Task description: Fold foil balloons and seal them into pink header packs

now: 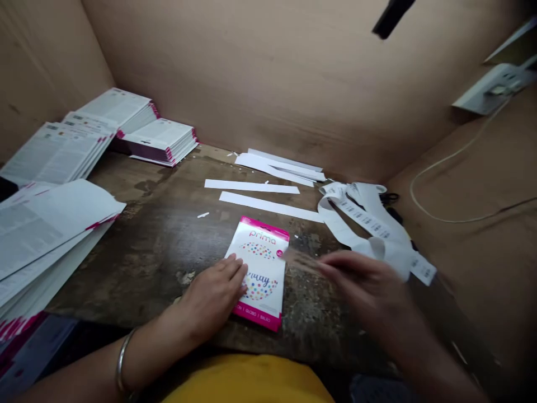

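Observation:
My left hand (213, 298) lies flat on the left edge of a white and pink printed card marked "prima" (262, 274), pinning it to the worn wooden table (168, 263). A metal bangle (121, 361) circles that wrist. My right hand (361, 285) is blurred by motion, just right of the card and in front of a looped strip of white printed labels (369, 224). A pale blurred streak (300, 262) runs from its fingertips towards the card. Whether those fingers hold it, I cannot tell.
Several stacks of printed sheets with pink edges (161, 143) fill the table's left side. Loose white paper strips (251, 186) lie beyond the card. Cardboard walls enclose the table, with a wall socket (490, 89) and pale cable (453, 184) at right.

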### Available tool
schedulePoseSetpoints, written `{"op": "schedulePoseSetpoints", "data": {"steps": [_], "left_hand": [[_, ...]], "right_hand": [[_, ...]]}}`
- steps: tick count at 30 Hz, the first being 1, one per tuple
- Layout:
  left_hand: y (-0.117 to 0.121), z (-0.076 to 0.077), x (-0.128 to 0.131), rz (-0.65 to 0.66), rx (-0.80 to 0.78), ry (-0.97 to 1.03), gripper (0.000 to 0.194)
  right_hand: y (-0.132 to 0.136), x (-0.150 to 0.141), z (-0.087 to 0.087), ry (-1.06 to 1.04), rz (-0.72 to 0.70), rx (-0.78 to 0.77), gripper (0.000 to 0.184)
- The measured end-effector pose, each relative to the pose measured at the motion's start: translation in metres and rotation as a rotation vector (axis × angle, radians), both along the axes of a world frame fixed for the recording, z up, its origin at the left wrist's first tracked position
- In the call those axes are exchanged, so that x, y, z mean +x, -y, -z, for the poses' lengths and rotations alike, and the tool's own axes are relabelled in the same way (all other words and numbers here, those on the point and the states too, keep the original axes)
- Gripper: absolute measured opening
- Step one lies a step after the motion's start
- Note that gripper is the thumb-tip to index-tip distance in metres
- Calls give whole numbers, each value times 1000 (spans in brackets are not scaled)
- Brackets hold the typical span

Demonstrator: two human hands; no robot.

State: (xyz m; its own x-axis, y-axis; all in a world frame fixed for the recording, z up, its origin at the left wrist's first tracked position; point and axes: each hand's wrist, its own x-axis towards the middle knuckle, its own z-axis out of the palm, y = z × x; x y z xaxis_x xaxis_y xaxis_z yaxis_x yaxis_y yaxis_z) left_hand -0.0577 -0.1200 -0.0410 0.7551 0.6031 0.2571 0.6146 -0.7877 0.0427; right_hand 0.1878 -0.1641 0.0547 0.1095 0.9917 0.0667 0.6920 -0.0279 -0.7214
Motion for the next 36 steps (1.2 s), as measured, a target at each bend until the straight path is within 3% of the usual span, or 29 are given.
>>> {"op": "schedulePoseSetpoints", "data": {"steps": [3,6,10,13,21,36], "left_hand": [[3,-3,-2,-9,-27,8,33],[4,0,-3,-53,-41,54,32],[6,5,-4,-93,-55,110,32],[9,5,-5,-103,-59,128,31],[7,-1,-4,-58,-16,125,30],[2,0,-4,64,62,78,35]], "right_hand": [[-28,-26,26,-288,-77,-131,20],[-53,-34,45,-401,-90,-238,26],[-61,-36,51,-444,-155,-390,32],[-58,-40,51,-397,-172,-444,30],[-60,-45,60,-113,-151,-410,15],[-59,-57,62,198,-80,-345,19]]}}
